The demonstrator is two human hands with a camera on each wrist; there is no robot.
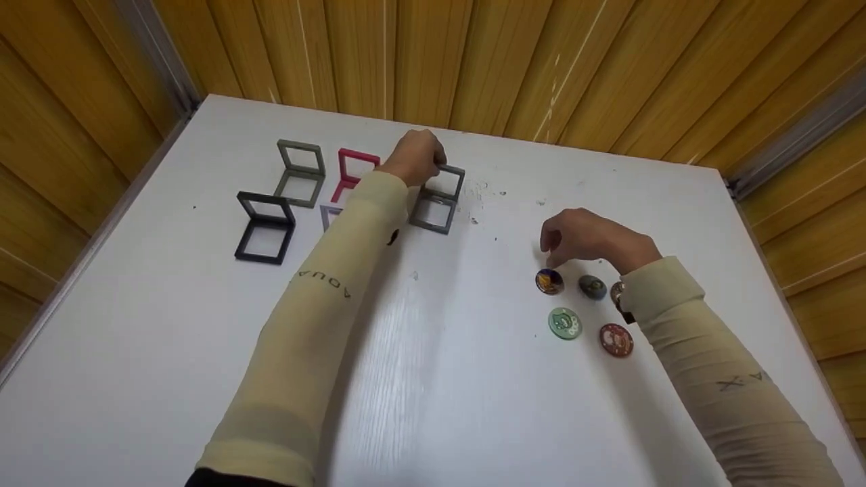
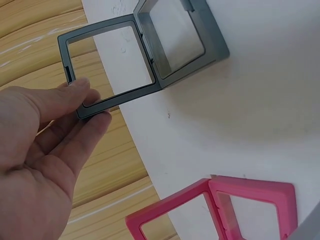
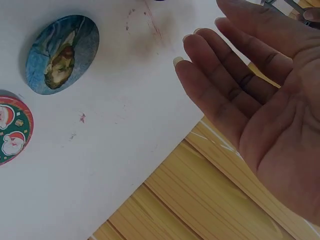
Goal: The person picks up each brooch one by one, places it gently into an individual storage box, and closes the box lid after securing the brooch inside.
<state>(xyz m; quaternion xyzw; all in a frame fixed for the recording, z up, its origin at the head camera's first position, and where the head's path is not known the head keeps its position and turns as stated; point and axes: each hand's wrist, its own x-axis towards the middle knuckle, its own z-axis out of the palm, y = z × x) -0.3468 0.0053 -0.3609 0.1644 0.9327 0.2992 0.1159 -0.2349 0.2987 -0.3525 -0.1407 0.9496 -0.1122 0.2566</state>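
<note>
my left hand (image 1: 416,157) pinches the grey frame (image 2: 131,95) at one corner, thumb opposite fingers; it stands unfolded on the white table (image 1: 473,352), near the pink frame (image 2: 255,187). my right hand (image 1: 585,235), fingers loosely bent, holds nothing, near the purple badge (image 1: 549,282).

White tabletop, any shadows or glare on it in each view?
Head view: a shadow runs beside the left sleeve, and a pale sheen marks the white tabletop; left wrist view: a soft shadow beside the grey frame; right wrist view: a brownish shadow between the blue badge and right hand.
</note>
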